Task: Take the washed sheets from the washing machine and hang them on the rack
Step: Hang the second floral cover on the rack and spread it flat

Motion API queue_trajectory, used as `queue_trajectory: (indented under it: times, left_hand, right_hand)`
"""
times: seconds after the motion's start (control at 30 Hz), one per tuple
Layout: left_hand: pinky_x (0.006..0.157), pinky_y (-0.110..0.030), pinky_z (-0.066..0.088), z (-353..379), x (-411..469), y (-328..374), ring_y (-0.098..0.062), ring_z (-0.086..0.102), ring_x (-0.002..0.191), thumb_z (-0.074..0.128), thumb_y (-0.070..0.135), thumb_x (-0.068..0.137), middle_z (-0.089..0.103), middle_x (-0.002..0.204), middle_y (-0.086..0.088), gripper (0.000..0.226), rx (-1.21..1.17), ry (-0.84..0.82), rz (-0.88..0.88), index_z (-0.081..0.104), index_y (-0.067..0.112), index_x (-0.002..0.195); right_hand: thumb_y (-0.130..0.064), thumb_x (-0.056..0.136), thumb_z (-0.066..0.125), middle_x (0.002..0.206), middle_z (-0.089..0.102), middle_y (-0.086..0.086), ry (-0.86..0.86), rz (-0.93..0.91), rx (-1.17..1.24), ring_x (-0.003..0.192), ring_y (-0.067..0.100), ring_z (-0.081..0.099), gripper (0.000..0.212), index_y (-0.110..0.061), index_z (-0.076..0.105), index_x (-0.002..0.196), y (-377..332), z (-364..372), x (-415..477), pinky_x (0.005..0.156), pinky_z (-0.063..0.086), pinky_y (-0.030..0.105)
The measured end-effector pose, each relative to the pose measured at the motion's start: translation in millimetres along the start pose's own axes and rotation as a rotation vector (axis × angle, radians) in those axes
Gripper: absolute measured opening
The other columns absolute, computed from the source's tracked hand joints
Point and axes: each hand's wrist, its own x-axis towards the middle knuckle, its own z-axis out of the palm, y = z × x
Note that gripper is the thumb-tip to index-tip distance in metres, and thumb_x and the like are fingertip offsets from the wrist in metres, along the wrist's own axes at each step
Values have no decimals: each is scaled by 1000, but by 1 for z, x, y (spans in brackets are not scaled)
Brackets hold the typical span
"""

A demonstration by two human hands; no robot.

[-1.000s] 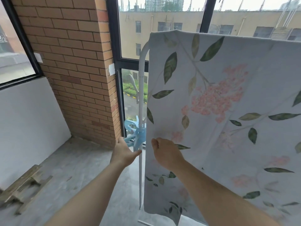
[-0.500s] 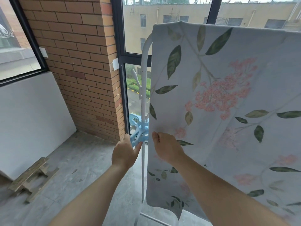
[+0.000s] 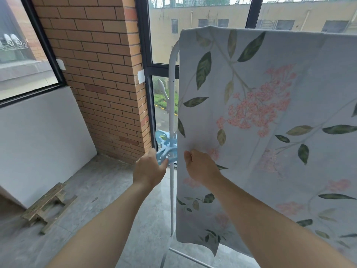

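Hanging step looks nearly done, I judge: floral sheet (image 3: 270, 132) draped over top bar of white rack (image 3: 172, 74), filling right of view. My left hand (image 3: 149, 171) grips blue clip (image 3: 166, 144) clamped on rack's upright pole. My right hand (image 3: 201, 168) curled, pinching sheet near its left edge, just beside pole. Next move, I judge: pull clip free, bring it across, clamp pinched edge without dragging fabric off bar.
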Motion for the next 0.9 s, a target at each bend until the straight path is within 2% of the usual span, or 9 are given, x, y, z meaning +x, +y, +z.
queue_trajectory:
  times: [0.23, 0.4, 0.47, 0.53, 0.63, 0.67, 0.73, 0.8, 0.9]
  left_hand:
    - [59, -27, 54, -20, -11, -11, -12, 60, 67, 66, 52, 89, 64, 84, 3, 35, 9, -29, -6, 55, 20, 90]
    - [68, -33, 57, -40, -13, -16, -15, 60, 84, 62, 67, 81, 57, 100, 3, 58, -19, -76, -124, 50, 19, 111]
    - [74, -35, 56, -50, -15, -21, -18, 59, 92, 62, 64, 83, 55, 110, 0, 64, -99, -26, -171, 47, 19, 126]
    - [69, -31, 50, -60, -15, -23, -18, 57, 94, 60, 56, 88, 53, 115, -3, 60, -213, 22, -210, 43, 21, 135]
    - [68, -32, 57, -76, -13, -19, -14, 58, 94, 59, 55, 85, 52, 116, -5, 50, -405, 93, -224, 47, 26, 123]
    - [72, -36, 61, -81, -12, -14, -14, 60, 97, 60, 57, 82, 52, 116, -4, 47, -493, 101, -234, 47, 29, 118]
    - [81, -39, 62, -94, -8, 6, -16, 64, 102, 65, 50, 85, 55, 115, -2, 39, -700, 83, -236, 48, 31, 114]
    - [86, -37, 61, -110, -1, 34, -16, 68, 101, 70, 37, 90, 61, 114, -2, 34, -906, 19, -218, 50, 27, 116]
    - [92, -39, 57, -132, 7, 71, -14, 71, 100, 77, 45, 83, 71, 109, 2, 41, -1003, -38, -138, 57, 28, 114]
  right_hand:
    - [-39, 109, 22, 77, 54, 2, -30, -6, -2, 74, 20, 54, 43, -13, 51, 89, -12, -1, -9, 68, 40, 28]
    - [-30, 110, 23, 95, 62, 15, -47, -38, 32, 92, 32, 61, 42, -6, 57, 107, -28, -8, -15, 77, 45, 34]
    - [-33, 109, 24, 90, 59, 13, -69, -10, 101, 87, 32, 57, 40, -8, 54, 98, -34, -13, -17, 77, 45, 36]
    - [-32, 109, 26, 80, 57, 9, -35, -37, 113, 81, 29, 56, 43, -8, 54, 88, -39, -14, -20, 69, 44, 34]
    - [-37, 109, 32, 68, 54, -2, 16, -104, 223, 65, 16, 54, 47, -14, 55, 75, -49, -16, -28, 56, 39, 25]
    - [-40, 108, 34, 70, 55, -7, -3, -131, 296, 64, 10, 54, 44, -16, 60, 80, -53, -18, -32, 56, 38, 22]
    - [-47, 105, 39, 89, 63, -14, -72, -192, 441, 73, -5, 58, 37, -24, 68, 111, -62, -24, -39, 63, 40, 12]
    - [-53, 102, 41, 107, 64, -22, -77, -249, 572, 86, -14, 59, 41, -34, 56, 135, -71, -34, -43, 72, 40, 4]
    - [-49, 102, 46, 111, 65, -31, 71, -291, 698, 103, -11, 60, 39, -39, 50, 139, -79, -52, -48, 80, 45, 7]
